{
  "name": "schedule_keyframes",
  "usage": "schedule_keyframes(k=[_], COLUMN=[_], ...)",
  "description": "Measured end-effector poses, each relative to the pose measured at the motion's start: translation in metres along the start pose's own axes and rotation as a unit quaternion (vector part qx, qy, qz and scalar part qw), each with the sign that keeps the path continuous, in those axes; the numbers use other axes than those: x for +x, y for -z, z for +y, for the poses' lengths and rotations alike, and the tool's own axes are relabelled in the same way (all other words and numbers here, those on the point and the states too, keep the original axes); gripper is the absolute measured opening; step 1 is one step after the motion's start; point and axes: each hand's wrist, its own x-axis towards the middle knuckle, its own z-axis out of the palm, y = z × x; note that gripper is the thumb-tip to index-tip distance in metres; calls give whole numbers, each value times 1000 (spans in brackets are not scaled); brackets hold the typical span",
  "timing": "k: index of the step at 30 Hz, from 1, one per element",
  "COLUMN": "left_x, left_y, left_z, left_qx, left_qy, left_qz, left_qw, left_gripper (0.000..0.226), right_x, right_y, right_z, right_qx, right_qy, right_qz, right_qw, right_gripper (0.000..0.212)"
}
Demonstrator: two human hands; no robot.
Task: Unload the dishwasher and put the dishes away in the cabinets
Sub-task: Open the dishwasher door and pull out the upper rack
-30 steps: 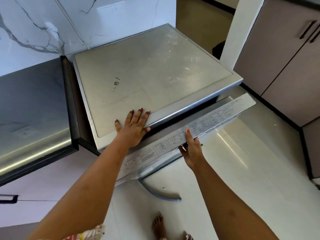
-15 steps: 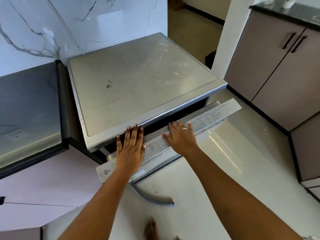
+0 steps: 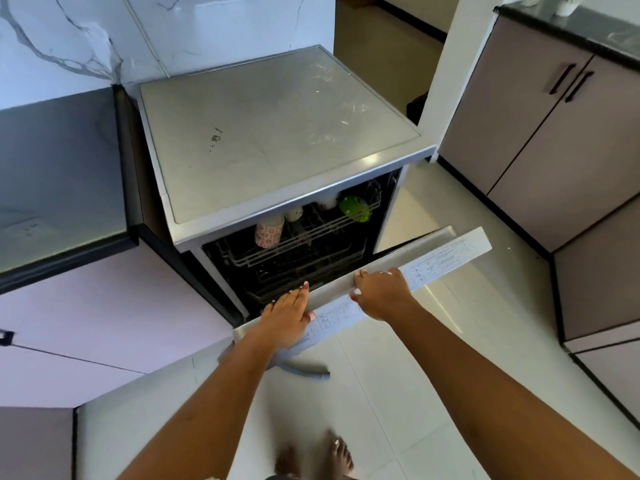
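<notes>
Grey box-shaped metal dishwasher (image 3: 277,133), its door (image 3: 446,252) hanging partly open. The left hand (image 3: 287,317) is lying straight-fingered over the door's top edge; the right hand (image 3: 381,292) is grasping that edge. Beyond both hands, inside the dishwasher, a floral-patterned cup (image 3: 268,232) and a green rounded item (image 3: 353,207) are sitting in the upper wire rack (image 3: 306,241).

Left hand (image 3: 287,317), right hand (image 3: 381,292) on dishwasher door (image 3: 450,252) — half open

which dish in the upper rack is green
The green dish at the upper rack's right end; the floral cup and speckled cup left of it are pale.
</notes>
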Motion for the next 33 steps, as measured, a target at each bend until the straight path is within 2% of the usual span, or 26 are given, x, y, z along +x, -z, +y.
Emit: schedule_keyframes(k=[3, 6, 9, 14, 19, 25, 33], left_x=[-9, -13, -17, -26, -52, -60, -46], left_y=[-21, -36, -49, -95, -172, -262, -364], left_z=[11, 16, 19, 28, 45, 58, 68], left_qx=[-15, -26, -45, -75, -55, -31, -27], left_qy=[-5, -5, -4, -15, -23, -14, 3], left_qz=[-28, -47, -61, -105, -88, -121, -153], left_qw=[999, 999, 997, 992, 994, 992, 988], left_gripper=[65, 65, 64, 62, 64, 69, 71], right_x=[-18, -24, -35, -55, -93, -119, -126], right_y=[-7, -24, -53, -91, -154, -226, -323], right_z=[0, 3, 2, 0, 0, 8, 23], right_qx=[-16, -5, -22, -39, -42, -46, -50], right_qy=[0, -1, 9, -9, -23, -4, 41], right_qz=[2, 53, -12, -58, -110, -183, -210], right_qw=[1000, 999, 1000, 997, 993, 982, 976], right_gripper=[34, 60, 65, 57, 58, 65, 72])
